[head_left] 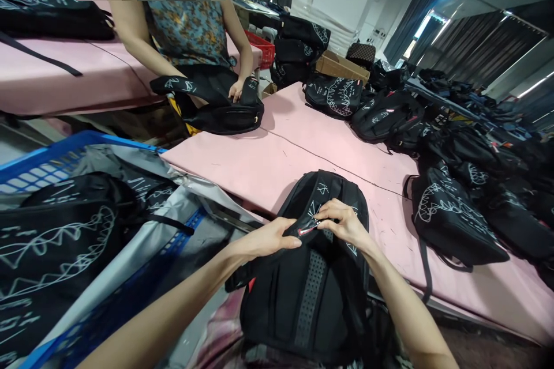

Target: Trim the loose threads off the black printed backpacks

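A black backpack (277, 294) leans on the pink table's near edge, its padded back and shoulder straps facing me. White drawn marks run along the straps. My left hand (274, 237) grips the left shoulder strap (312, 203), thumb on top and fingers hidden behind it. With thumb and fingertips pinched, my right hand (340, 221) holds the same strap beside a small red and white strip (307, 231). Whether the right fingertips hold some small piece there, I cannot make out.
Across the pink table (216, 160), a person handles another black backpack (229, 115). Several black backpacks (450, 219) lie along the right side. At left stands a blue crate (86, 141) holding more backpacks. A cardboard box (341, 66) and a red basket (262, 49) are farther back.
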The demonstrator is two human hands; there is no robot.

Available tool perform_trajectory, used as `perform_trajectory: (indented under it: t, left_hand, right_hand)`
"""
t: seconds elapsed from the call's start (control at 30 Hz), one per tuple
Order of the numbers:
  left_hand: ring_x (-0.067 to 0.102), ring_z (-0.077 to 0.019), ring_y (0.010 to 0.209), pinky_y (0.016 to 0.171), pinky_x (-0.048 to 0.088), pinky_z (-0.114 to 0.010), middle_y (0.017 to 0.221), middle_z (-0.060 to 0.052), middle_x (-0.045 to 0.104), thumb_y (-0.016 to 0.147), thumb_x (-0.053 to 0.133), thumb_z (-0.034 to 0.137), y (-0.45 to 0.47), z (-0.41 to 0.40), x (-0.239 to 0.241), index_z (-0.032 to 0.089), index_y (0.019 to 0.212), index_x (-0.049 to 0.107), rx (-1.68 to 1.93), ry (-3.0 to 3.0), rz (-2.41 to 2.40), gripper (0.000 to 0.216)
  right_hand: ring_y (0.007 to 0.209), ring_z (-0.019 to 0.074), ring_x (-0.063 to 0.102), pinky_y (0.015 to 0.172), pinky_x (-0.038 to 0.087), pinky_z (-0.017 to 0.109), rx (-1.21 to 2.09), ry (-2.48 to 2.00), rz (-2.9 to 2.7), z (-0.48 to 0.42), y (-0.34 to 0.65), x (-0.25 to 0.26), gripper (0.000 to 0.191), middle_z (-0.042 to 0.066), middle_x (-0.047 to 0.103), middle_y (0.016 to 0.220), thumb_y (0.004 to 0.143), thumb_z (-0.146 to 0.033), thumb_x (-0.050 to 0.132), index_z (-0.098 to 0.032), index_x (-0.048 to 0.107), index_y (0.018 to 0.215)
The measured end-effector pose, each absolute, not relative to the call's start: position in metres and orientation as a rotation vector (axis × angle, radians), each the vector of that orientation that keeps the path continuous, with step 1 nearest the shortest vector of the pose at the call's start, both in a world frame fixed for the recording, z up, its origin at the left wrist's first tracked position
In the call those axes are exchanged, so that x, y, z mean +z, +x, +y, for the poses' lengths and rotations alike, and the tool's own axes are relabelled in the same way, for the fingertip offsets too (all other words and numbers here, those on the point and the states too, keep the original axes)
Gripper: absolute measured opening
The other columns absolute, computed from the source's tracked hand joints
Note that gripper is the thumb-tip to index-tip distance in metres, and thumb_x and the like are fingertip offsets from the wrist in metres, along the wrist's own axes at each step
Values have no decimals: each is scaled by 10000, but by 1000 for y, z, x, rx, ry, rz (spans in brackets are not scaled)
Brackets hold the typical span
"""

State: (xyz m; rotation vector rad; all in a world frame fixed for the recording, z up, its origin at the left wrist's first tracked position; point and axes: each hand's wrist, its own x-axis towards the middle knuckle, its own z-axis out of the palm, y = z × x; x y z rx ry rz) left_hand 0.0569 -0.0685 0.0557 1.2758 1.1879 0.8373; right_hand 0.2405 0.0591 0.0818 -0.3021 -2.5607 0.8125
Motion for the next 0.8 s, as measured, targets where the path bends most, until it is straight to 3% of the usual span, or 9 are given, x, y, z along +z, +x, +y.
perform_trajectory:
  t: [0.2, 0.3, 0.53, 0.67, 0.8]
  left_hand:
    - [494, -183, 757, 680, 366, -246, 781, 15, 590, 681, 557, 267, 64, -68, 54, 139, 963, 623, 870, 1295, 1195, 317]
    - [506, -192, 767, 687, 377, -254, 789, 7, 603, 662, 595, 267, 67, -69, 56, 128, 950, 628, 888, 1277, 1240, 321]
    - [548, -225, 951, 813, 419, -312, 1055, -52, 631, 639, 685, 268, 84, -79, 59, 174, 1153, 550, 1133, 924, 880, 540]
    - [519, -230, 1059, 929, 376, -336, 1137, -72, 609, 668, 689, 255, 115, -73, 59, 167, 1162, 546, 1327, 816, 797, 522]
    - [516, -223, 1059, 934, 375, -325, 1111, -61, 616, 670, 690, 220, 139, -66, 63, 161, 1123, 560, 1385, 823, 790, 476]
  right_hand:
    - [743, 168, 534, 680, 437, 314, 487, -281, -2698, 44, 242, 94, 186, 42, 646, 833, 841, -341, 553, -223, 677, 914]
    - [746, 169, 540, 696, 441, 320, 493, -272, -2723, 38, 244, 98, 169, 38, 649, 830, 838, -330, 559, -237, 679, 914]
    - [794, 183, 608, 672, 495, 302, 628, -957, -1947, 18, 279, 85, 162, 47, 667, 888, 815, -272, 574, -208, 643, 946]
    - [827, 192, 611, 719, 497, 329, 471, -968, -2005, -18, 294, 61, 180, 65, 662, 921, 818, -221, 564, -202, 614, 990]
    - [818, 194, 607, 732, 497, 346, 272, -942, -1995, -37, 294, 52, 174, 71, 659, 888, 834, -171, 529, -195, 600, 991]
